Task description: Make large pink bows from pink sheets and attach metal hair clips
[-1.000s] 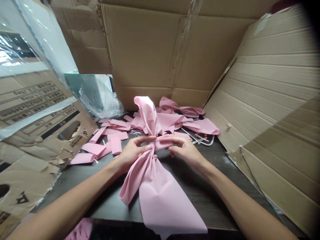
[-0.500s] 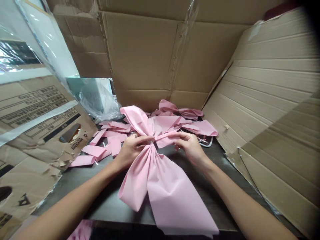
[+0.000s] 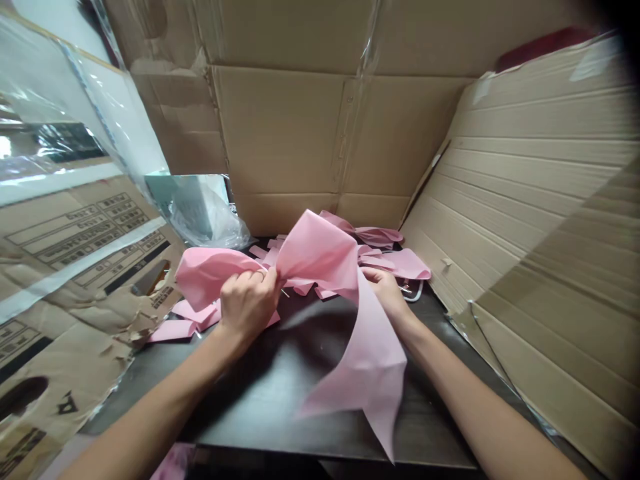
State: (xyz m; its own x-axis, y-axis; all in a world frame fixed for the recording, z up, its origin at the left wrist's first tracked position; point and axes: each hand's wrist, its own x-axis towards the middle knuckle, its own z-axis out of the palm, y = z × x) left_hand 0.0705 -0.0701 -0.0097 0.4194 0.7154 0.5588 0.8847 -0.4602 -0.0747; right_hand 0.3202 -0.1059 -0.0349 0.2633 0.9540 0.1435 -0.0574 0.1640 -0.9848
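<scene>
A large pink fabric bow [image 3: 320,257] is held up above the dark table, its loops spread left and right and a notched tail hanging toward the front edge. My left hand [image 3: 251,300] is closed in a fist around its gathered middle, where a thin pale tie end sticks out. At the bow's right side, my right hand [image 3: 385,290] pinches the fabric by the loop and tail; its fingertips are partly hidden behind the cloth. Behind the hands lie several folded pink strips [image 3: 173,329] and another pink bow [image 3: 377,235].
Cardboard walls enclose the dark table [image 3: 240,400]: a back panel [image 3: 285,133], a ribbed right panel [image 3: 540,180] and a printed carton [image 3: 90,247] at left. A clear plastic bag [image 3: 210,220] sits at the back left. A white looped wire piece [image 3: 414,293] lies behind my right hand.
The bow has turned from upright to sideways, its loops now left and right. My left hand has closed over the middle; my right hand has shifted from the short centre strip to the right loop.
</scene>
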